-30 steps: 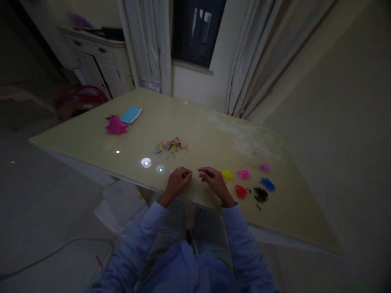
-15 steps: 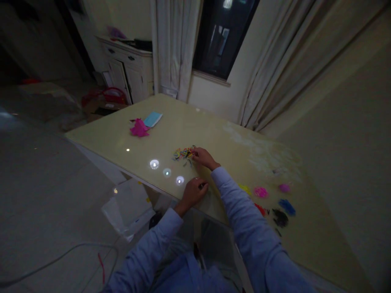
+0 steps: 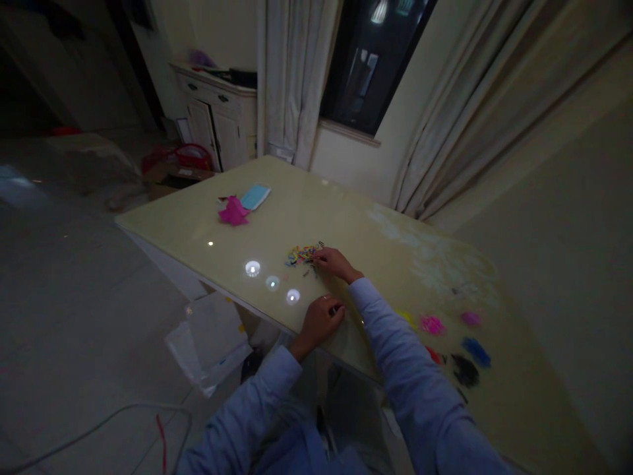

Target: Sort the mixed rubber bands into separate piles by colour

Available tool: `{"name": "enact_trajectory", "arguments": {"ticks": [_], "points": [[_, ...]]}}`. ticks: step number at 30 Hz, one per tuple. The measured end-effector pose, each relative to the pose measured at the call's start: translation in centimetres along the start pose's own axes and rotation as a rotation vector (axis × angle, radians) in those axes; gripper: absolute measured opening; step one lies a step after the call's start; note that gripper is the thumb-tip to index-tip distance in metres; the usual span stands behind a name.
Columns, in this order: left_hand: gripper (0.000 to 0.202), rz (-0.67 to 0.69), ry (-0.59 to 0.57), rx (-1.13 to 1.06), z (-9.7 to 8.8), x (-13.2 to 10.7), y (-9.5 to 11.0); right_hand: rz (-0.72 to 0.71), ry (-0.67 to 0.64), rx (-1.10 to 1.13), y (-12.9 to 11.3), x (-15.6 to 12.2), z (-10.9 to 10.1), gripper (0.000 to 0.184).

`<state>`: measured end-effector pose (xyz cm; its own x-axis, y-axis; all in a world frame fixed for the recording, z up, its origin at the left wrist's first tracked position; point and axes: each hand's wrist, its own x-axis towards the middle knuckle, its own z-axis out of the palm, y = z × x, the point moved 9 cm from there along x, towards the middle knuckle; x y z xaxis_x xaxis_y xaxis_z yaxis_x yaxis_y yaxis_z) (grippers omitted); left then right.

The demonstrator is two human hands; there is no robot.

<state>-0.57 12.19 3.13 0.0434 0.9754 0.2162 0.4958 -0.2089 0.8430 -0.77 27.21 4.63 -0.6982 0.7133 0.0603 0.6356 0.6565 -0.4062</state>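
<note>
A mixed pile of small, thin, multicoloured bands [image 3: 301,254], which look like rubber bands, lies on the pale table [image 3: 341,204]. My right hand [image 3: 336,262] is at the pile's right side, fingertips pinched together among the bands. What sits between those fingertips is too small to make out. Nearer the table's front edge rests my left hand [image 3: 320,320], its fingers curled in toward the thumb. A dark gap shows between thumb and fingers there, and whether it holds anything is hidden.
Sorted heaps lie at the right: pink bands [image 3: 432,324], blue bands [image 3: 476,351], black bands [image 3: 465,371], and red bands [image 3: 433,355] partly behind my right sleeve. A crumpled magenta piece [image 3: 233,211] and a light-blue pad [image 3: 256,196] lie at the far left.
The view has shifted slightly, so the whole scene sits a little differently. My right hand stays pinched at the pile, and my left hand stays curled near the edge.
</note>
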Motion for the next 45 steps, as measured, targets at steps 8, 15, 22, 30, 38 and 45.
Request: {"name": "enact_trajectory", "arguments": {"ticks": [8,15,22,30,38,45], "points": [[0.016,-0.007,0.027,-0.048,0.0,0.0,-0.3,0.055,0.173,0.047,2.3,0.7,-2.2,0.023],[0.015,0.022,0.075,-0.057,-0.1,0.0,-0.6,0.001,0.020,0.023,1.0,2.8,-0.4,0.020],[0.015,0.025,0.084,-0.087,-0.3,0.0,-0.3,0.026,-0.063,0.140,2.4,1.4,-0.4,0.020],[0.014,0.013,0.087,-0.116,-0.6,0.1,-0.1,0.087,-0.040,0.078,2.9,0.8,-1.9,0.028],[0.015,0.000,0.078,-0.126,-0.4,0.2,-0.3,0.171,-0.107,-0.222,3.2,1.0,-2.2,0.022],[0.013,-0.012,0.082,-0.143,-0.6,0.2,-0.1,0.180,-0.128,-0.277,3.0,1.1,-2.7,0.024]]}}
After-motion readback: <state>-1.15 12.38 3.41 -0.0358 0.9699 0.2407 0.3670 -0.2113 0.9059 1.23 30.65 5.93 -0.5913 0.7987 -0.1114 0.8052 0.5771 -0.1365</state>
